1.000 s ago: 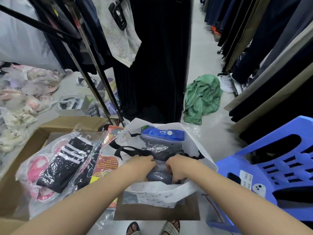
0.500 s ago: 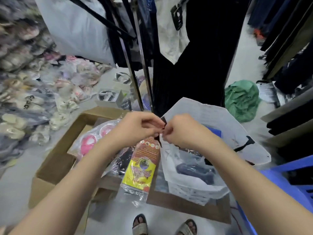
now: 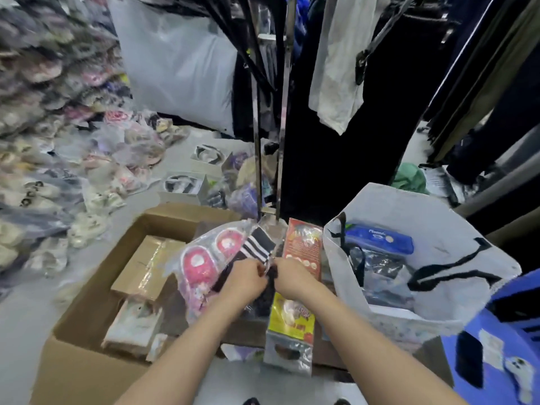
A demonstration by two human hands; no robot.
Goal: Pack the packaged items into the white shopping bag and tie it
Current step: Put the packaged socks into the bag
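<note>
The white shopping bag [image 3: 432,229] is used here as the landmark. It stands open, with its mouth facing up, and a blue packet [image 3: 380,236] and some dark wrapped things are seen inside it. A black strap is draped over its rim.

Both hands are found to the left of the bag, close together. The left hand [image 3: 244,280] and the right hand [image 3: 292,277] are closed in a pinch on a clear plastic pack with something black inside, the black and white striped pack [image 3: 258,248]. Exactly how much of the pack is held by each hand cannot be told, because the fingers are partly hidden and a little blurred.

The striped pack is laid with its long side running away from the person and leaning a little to the right, toward the bag. A pink slipper pack [image 3: 204,261] is seen further left of the bag, just beside the striped pack. A red and yellow packet [image 3: 302,249] lies between the hands and the bag, almost touching the bag's left wall. A cardboard box [image 3: 96,314] sits furthest left.

The right hand is the nearer one to the bag. So the pack would most likely need to be lifted and carried to the right, over the red and yellow packet, and then lowered into the open mouth. The bag is not yet tied.
</note>
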